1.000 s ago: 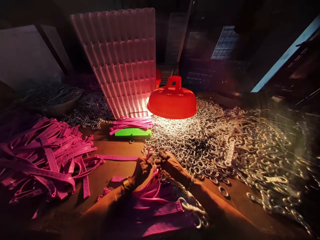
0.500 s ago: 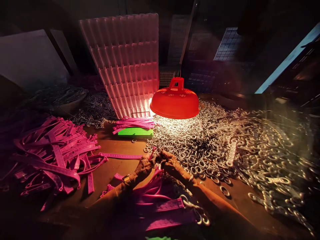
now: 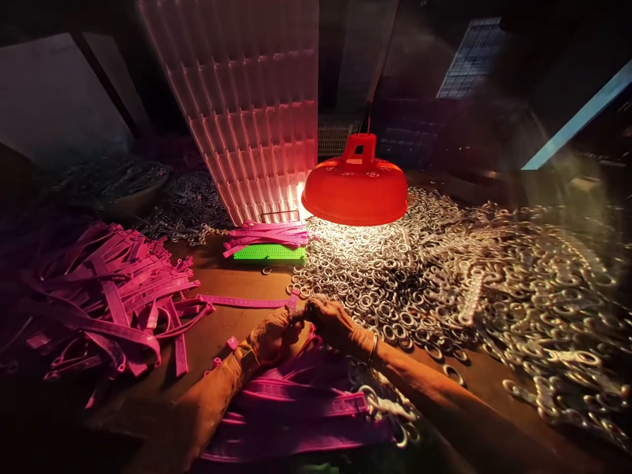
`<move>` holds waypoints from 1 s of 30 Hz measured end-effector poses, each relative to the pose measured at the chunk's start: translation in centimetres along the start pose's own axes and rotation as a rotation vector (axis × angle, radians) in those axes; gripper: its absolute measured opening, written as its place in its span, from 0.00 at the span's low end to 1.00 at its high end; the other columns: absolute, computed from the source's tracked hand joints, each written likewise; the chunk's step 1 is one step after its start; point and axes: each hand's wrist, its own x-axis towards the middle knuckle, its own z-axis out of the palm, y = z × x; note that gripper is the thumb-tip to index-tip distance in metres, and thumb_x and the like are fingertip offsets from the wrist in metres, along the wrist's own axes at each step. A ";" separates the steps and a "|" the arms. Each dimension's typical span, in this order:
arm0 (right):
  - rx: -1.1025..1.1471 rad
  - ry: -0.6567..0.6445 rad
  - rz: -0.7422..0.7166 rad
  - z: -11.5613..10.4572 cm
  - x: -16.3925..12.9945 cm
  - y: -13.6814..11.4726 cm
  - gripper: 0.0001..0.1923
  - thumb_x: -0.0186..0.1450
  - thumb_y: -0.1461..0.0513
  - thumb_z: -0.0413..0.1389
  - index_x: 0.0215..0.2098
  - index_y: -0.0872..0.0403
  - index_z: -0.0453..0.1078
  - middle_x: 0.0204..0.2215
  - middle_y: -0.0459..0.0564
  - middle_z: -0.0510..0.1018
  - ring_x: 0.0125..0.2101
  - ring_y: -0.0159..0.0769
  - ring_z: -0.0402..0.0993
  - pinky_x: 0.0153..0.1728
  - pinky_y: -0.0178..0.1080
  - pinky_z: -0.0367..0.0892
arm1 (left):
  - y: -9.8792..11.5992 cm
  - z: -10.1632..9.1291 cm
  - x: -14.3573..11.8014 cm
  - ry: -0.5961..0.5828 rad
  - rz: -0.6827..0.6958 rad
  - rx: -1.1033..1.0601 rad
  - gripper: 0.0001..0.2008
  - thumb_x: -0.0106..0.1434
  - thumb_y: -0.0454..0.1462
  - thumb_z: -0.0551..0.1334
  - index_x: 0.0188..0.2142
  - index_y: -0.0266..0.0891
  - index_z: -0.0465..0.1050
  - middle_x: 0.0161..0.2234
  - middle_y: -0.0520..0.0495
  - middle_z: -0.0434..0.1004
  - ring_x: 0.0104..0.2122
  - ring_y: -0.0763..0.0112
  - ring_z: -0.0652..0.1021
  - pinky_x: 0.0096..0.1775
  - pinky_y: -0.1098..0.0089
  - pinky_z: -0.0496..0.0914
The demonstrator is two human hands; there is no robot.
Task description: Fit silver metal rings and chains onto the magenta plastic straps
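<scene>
**A:** What takes up the most room here?

**B:** The heap of metal rings (image 3: 444,276). It spreads over the right half of the brown worktable (image 3: 232,322), brightest right under the lamp. After that comes the ribbed translucent tray (image 3: 257,112), standing upright at the back and leaning a little, with the pile of pink plastic straps (image 3: 103,296) filling the left side of the table.

**A:** And the lamp itself?

**B:** A red dome lamp (image 3: 356,187) hangs low over the near edge of the rings, just right of the tray. Below the tray a small bundle of pink straps (image 3: 266,235) lies on top of a green perforated block (image 3: 269,253).

**A:** Where are the hands?

**B:** Both meet at the centre of the table, right at the edge of the ring heap. Between the forearms lies another bunch of straps with rings fitted (image 3: 306,408).

**A:** What do they hold?

**B:** The left hand (image 3: 269,336) is curled, fingers together, pinching the end of a pink strap (image 3: 294,299) that sticks up between the two hands. The right hand (image 3: 333,322), a bangle at its wrist, has its fingertips closed against the same spot, touching the left. Whether a ring sits in that pinch I cannot tell; it is too small and dim.

**A:** Anything just beside them?

**B:** One single strap (image 3: 241,301) lies flat on the table, running left from the fingertips.
</scene>
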 end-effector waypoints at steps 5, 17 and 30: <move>0.672 0.235 0.535 -1.0 2.6 0.7 0.10 0.63 0.55 0.55 0.31 0.52 0.61 0.28 0.46 0.70 0.28 0.32 0.66 0.30 0.35 0.63 | -0.2 -0.1 1.6 0.038 0.091 -0.178 0.15 0.56 0.44 0.67 0.35 0.35 0.68 0.28 0.51 0.70 0.18 0.84 0.64 0.19 0.81 0.56; 0.891 0.209 0.779 -1.0 2.0 0.2 0.18 0.59 0.49 0.58 0.32 0.52 0.58 0.22 0.40 0.65 0.17 0.23 0.52 0.15 0.29 0.48 | 0.2 0.5 1.8 0.158 0.172 -0.007 0.29 0.50 0.62 0.62 0.31 0.39 0.62 0.18 0.58 0.60 0.15 0.82 0.57 0.19 0.78 0.52; 0.599 0.279 0.609 -1.1 1.5 -1.7 0.14 0.67 0.51 0.47 0.30 0.52 0.58 0.23 0.44 0.62 0.22 0.29 0.56 0.20 0.32 0.54 | 0.5 1.8 0.9 0.038 0.335 0.094 0.24 0.44 0.46 0.71 0.24 0.41 0.54 0.16 0.64 0.44 0.16 0.84 0.45 0.20 0.74 0.40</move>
